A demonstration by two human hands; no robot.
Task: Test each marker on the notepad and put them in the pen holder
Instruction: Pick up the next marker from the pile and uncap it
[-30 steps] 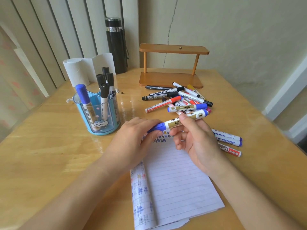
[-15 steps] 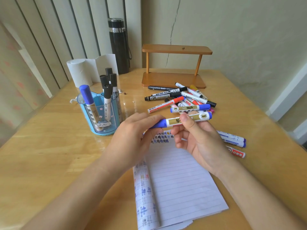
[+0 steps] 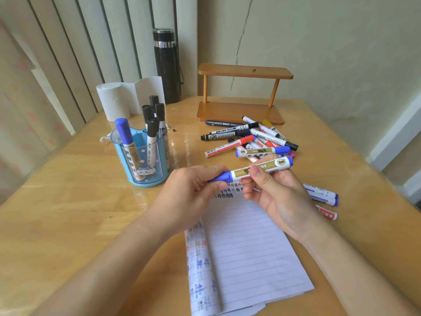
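Both hands hold one blue marker level above the top of the lined notepad. My left hand pinches its blue cap end. Around the gold-labelled barrel, my right hand has its thumb on top. The cap looks seated on the marker. A pile of markers in black, red and blue lies behind the hands. The blue pen holder stands at the left with several markers upright in it. Small test scribbles run along the notepad's top and its folded left page.
Two blue markers and a red one lie right of the notepad. A wooden two-level stand, a black flask and white paper rolls sit at the table's back. The wall is close behind.
The hands and the marker have stayed almost in place; the marker sits slightly higher and more level than a second ago. The view has shifted a little.
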